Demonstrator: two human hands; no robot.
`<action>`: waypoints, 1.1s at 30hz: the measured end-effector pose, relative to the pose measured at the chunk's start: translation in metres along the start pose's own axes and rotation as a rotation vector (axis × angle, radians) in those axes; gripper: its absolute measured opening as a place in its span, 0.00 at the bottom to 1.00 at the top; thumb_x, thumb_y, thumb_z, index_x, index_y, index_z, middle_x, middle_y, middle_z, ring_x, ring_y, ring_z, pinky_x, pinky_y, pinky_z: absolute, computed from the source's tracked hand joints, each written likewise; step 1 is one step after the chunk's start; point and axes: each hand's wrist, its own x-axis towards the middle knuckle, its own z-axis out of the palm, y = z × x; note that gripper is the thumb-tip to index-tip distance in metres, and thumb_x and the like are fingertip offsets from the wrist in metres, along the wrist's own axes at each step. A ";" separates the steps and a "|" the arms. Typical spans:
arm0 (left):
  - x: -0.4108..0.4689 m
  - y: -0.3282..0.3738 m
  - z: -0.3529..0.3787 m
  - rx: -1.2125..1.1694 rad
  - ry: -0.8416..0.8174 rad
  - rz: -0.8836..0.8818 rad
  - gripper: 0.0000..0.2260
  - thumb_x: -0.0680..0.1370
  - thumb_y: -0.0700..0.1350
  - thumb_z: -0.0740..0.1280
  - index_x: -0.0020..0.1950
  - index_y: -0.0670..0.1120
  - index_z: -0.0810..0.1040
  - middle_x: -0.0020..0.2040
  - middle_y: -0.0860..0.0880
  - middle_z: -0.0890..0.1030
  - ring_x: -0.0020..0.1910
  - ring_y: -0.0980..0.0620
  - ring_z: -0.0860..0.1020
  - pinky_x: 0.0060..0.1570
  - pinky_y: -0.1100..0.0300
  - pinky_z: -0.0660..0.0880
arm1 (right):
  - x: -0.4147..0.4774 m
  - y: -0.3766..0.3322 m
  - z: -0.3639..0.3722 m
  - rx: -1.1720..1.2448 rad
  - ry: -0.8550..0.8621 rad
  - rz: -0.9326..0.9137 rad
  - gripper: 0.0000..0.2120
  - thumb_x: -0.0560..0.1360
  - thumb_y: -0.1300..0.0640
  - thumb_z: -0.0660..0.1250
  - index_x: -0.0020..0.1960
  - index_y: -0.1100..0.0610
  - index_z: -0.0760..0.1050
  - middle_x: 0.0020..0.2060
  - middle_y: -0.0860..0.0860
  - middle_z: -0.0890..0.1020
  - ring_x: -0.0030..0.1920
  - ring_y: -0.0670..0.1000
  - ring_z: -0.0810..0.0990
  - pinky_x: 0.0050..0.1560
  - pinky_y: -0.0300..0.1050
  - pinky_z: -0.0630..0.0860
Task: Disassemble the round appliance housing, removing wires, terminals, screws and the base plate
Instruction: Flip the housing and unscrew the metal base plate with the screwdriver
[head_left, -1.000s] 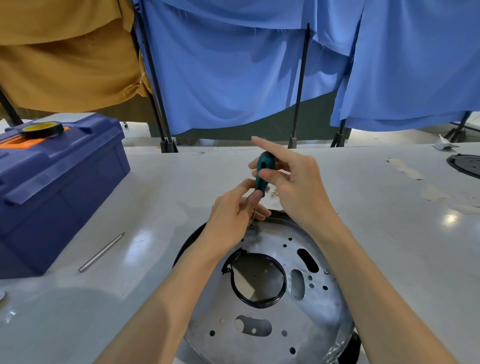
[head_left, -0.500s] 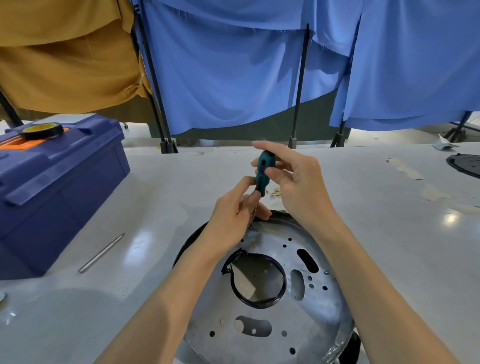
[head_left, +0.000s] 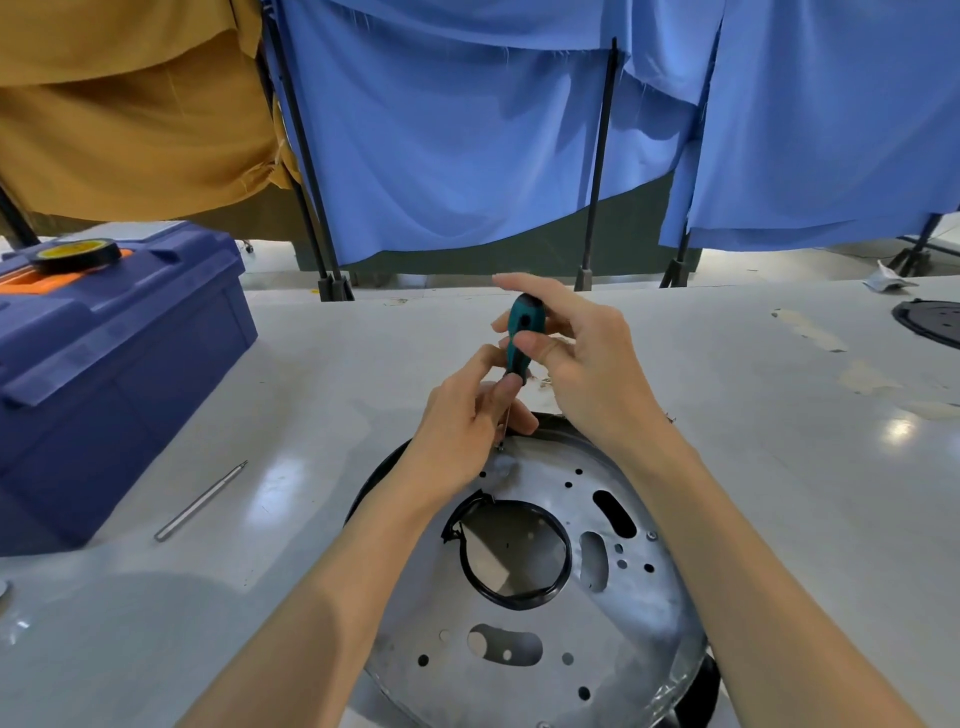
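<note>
Left of the fingers (head_left: 506, 389), on the white bench (head_left: 779, 467), lie a slim metal rod (head_left: 200, 501) and, farther out, a closed blue toolbox (head_left: 114, 364) with a roll of black tape (head_left: 75, 254) on its lid; its contents are hidden. Far to their right sits a black disc (head_left: 930, 322). The left hand (head_left: 462, 421) pinches the shaft of the teal screwdriver (head_left: 522, 338) and partly covers it. The tip meets the far rim of the round metal base plate (head_left: 545, 597) just below. The right hand (head_left: 587, 364) curls thumb and fingers round the handle, forefinger straight above its top.
</note>
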 end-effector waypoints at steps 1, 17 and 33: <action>0.000 0.000 0.000 -0.008 0.007 -0.006 0.06 0.82 0.49 0.59 0.56 0.50 0.71 0.39 0.46 0.85 0.43 0.48 0.83 0.49 0.44 0.79 | 0.000 0.000 0.000 0.016 -0.023 -0.001 0.21 0.77 0.69 0.63 0.65 0.50 0.75 0.47 0.50 0.81 0.50 0.49 0.80 0.49 0.33 0.77; -0.002 0.001 0.000 -0.034 0.055 -0.033 0.06 0.80 0.50 0.62 0.55 0.49 0.72 0.38 0.48 0.85 0.41 0.51 0.84 0.47 0.46 0.80 | -0.001 0.001 0.002 -0.007 -0.037 -0.019 0.16 0.78 0.64 0.65 0.62 0.49 0.75 0.52 0.49 0.78 0.53 0.45 0.78 0.51 0.36 0.78; -0.002 0.001 0.000 -0.033 0.024 -0.040 0.08 0.80 0.51 0.63 0.54 0.50 0.69 0.39 0.48 0.85 0.41 0.53 0.83 0.49 0.51 0.80 | -0.001 0.004 0.003 -0.002 0.022 -0.006 0.15 0.77 0.55 0.67 0.63 0.47 0.75 0.51 0.50 0.75 0.49 0.44 0.76 0.47 0.32 0.76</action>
